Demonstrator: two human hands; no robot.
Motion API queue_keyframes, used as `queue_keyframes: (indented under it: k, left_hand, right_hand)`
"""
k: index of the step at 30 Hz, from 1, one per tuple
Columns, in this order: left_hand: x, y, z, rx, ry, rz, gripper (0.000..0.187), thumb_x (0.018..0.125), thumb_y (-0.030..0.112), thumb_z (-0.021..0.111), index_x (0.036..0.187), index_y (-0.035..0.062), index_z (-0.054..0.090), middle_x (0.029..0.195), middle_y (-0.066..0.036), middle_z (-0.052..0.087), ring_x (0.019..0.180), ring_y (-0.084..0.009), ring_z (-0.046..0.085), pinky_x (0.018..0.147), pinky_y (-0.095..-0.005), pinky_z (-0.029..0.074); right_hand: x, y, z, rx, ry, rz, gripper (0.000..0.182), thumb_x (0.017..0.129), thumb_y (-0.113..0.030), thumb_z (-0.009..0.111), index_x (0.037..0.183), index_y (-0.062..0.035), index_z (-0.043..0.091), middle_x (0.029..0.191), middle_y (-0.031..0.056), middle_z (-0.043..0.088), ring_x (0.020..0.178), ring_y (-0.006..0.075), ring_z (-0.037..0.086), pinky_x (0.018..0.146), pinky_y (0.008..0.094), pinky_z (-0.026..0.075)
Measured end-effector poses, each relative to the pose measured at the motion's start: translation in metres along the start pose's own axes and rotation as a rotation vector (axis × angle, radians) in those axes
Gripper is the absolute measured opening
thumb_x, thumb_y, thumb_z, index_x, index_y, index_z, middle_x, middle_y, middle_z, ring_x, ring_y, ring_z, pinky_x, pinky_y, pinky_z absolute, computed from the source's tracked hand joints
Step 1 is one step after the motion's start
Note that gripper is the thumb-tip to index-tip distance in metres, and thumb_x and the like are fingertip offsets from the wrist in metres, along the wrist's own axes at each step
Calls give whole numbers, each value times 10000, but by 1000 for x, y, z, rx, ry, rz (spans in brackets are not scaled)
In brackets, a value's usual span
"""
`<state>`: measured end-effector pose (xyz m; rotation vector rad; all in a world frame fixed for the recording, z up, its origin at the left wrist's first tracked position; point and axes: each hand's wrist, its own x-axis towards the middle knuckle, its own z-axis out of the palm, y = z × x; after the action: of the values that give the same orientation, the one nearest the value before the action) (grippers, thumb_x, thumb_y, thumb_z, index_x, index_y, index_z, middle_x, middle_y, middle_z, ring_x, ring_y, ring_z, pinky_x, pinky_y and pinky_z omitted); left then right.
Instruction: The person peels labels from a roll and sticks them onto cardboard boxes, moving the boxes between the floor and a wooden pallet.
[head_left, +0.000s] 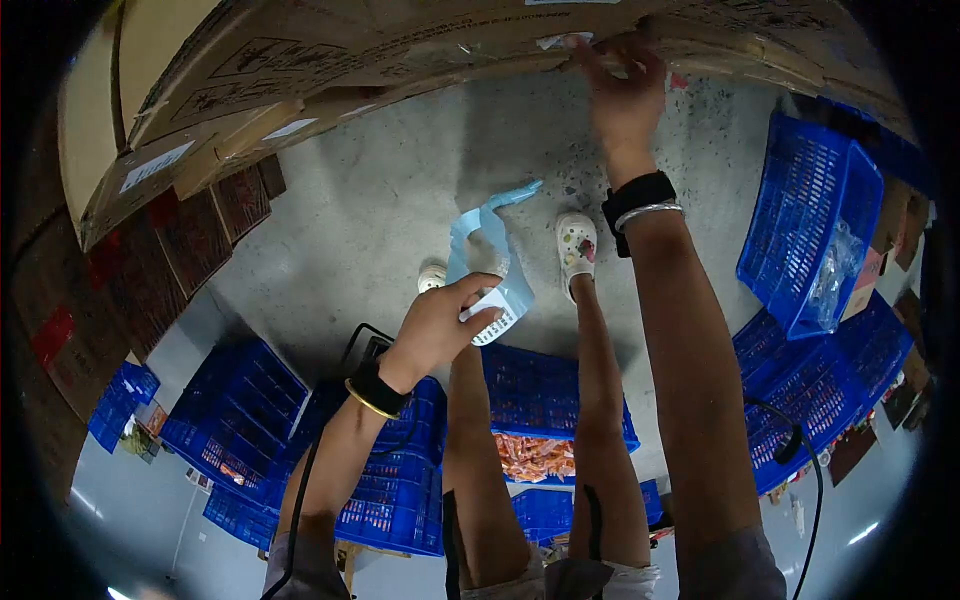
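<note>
My left hand [430,318] is closed around the lower end of a crumpled light blue plastic bag [514,283] that bears a white printed label. The bag's narrow end points away from me, above the floor. My right hand [632,85] reaches up to the side of a large cardboard box [400,65]. One finger is stretched onto a small white sticker [562,41] there; the others are bent and apart, and I see nothing held in them.
Blue plastic crates [815,215] stand on the right, with more blue crates [235,420] on the left. Behind my legs, one crate holds orange-wrapped small packets [535,457]. Brown cartons [60,330] are stacked at the left. My feet are on a grey floor [370,180].
</note>
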<state>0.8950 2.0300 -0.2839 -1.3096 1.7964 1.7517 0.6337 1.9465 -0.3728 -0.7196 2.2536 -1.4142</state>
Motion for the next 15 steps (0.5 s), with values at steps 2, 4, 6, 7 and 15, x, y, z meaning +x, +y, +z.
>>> queue_keyframes:
  k: [2,4,6,7,15]
  left_hand:
    - [1,-1,1,-30,13,1,369,833,169,672,1174,85,560,866,-137,672,765,-189,662,666,-297,496]
    - [-1,-7,5,-49,42,28,364,835,168,670,1172,83,561,861,-136,674,766,-186,663,666,-295,497]
    - [-1,-11,7,-56,7,9,358,839,172,667,1169,82,562,862,-130,676,771,-183,663,666,-294,497]
    - [-1,-12,7,-59,-12,2,355,841,175,665,1167,81,562,862,-127,676,773,-182,664,666,-293,497]
    - [2,-21,23,-49,7,24,366,842,242,652,1161,86,561,904,-137,670,804,-256,657,694,-337,501]
  right_hand:
    - [8,24,-7,12,49,283,317,848,-221,667,1035,-16,515,949,113,654,840,143,638,731,259,512]
    - [13,13,-19,81,-356,261,348,859,-276,641,1069,-15,544,1007,103,652,859,144,638,756,263,507]
    - [17,2,-16,24,-638,52,364,870,-308,614,1109,-38,567,1042,93,654,875,158,640,781,273,504]
    - [23,1,-5,-67,-712,-149,361,875,-312,600,1134,-61,576,1047,88,657,881,172,642,793,282,502]
    - [36,15,14,-633,-869,-522,307,847,-243,582,1144,-176,621,1155,101,609,1097,292,547,958,365,412]
